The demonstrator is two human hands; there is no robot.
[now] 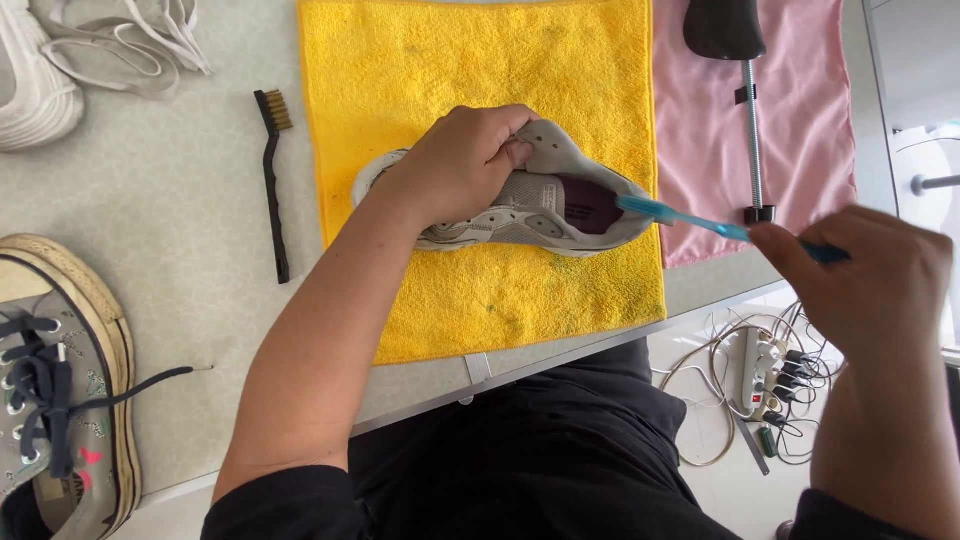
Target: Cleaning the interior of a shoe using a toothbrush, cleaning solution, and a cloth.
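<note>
Yellow towel (pixel 480 60), shoe (pixel 560 205) under left hand (pixel 460 165)

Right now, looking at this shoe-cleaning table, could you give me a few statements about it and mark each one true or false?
1. The left hand grips a grey mesh sneaker. True.
2. The sneaker lies on a pink cloth. False: it lies on the yellow terry towel; the pink cloth is beside it.
3. The right hand holds a blue-handled toothbrush reaching into the sneaker. True.
4. The black wire brush rests on the towel. False: it lies on the bare table, left of the towel.
</note>
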